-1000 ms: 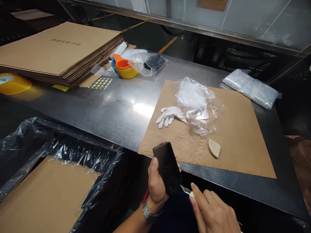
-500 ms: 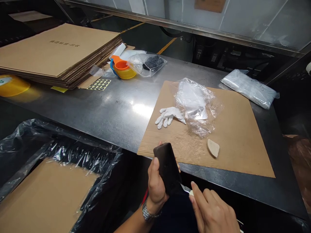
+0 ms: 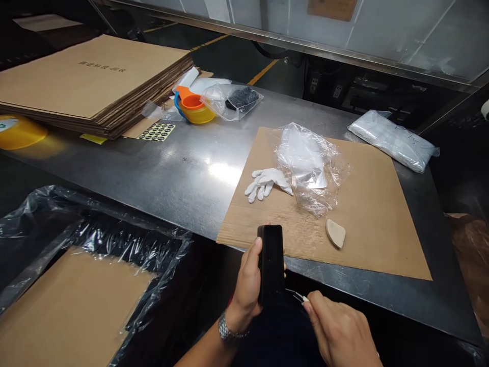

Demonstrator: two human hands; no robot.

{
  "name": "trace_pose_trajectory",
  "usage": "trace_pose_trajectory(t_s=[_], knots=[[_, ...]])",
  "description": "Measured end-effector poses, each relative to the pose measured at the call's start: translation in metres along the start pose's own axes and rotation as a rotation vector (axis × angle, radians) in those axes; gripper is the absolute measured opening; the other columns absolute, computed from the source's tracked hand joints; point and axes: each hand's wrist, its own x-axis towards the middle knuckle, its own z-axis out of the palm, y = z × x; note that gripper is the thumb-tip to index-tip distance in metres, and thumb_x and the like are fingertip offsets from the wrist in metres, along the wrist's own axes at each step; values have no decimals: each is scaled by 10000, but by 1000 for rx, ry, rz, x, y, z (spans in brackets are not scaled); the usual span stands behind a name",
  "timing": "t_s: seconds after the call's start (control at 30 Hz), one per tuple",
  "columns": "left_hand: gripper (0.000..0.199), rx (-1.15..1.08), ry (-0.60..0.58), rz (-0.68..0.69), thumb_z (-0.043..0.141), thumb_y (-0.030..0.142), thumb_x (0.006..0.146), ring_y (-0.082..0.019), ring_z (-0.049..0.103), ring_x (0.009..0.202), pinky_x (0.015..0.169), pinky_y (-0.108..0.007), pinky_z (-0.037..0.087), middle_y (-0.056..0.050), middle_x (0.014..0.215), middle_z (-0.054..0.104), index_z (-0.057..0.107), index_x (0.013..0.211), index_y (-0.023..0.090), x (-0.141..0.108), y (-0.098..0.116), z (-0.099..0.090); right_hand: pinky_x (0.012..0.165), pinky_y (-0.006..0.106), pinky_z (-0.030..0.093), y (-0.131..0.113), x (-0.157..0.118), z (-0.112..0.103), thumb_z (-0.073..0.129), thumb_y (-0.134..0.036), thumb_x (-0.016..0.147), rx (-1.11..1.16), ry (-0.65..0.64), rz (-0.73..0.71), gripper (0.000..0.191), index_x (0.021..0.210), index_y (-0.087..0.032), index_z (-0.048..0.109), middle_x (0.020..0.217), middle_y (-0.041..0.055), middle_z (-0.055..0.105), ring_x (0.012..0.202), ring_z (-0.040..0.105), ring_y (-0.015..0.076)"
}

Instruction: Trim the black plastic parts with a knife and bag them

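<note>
The left hand (image 3: 247,280) grasps a black case (image 3: 273,265) before the table's near edge; to its right, the right hand (image 3: 340,326) pinches a small knife (image 3: 304,299), tip beside the case, contact unclear. Pressed too hard, the blade could slip and nick the left hand or scratch the case. The metal table (image 3: 160,178) bears stacked cardboard (image 3: 95,81), a white glove (image 3: 268,182), crumpled plastic (image 3: 303,158) and a packet (image 3: 393,140); behind, yellow lines (image 3: 263,71) mark the dark floor (image 3: 214,66).
</note>
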Motion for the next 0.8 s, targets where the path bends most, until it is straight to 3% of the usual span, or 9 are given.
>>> trace_pose_trajectory(t_s=[0.33,0.53,0.8], knots=[[448,89,-29,12,456,500,827,-152,552,499,460,-268,478,-32,575,605,552,1056,127,1,1,0,398,255,181,-3,4,1,294,-255,957,-79,-103,-36,288,700,-228,420,450,-76,488,323,476,99],[517,122,-56,13,460,492,827,-146,534,477,444,-248,452,-26,557,606,497,1196,131,1,0,1,401,272,159,-5,6,0,186,-247,977,-196,9,-69,370,732,-232,463,414,-69,479,284,465,121],[539,213,-96,93,471,478,834,-128,512,453,432,-225,424,-8,563,590,463,1263,152,-1,1,1,388,278,102,-3,5,3,178,-257,979,-187,-39,-68,382,709,-226,447,387,-66,477,257,467,124]])
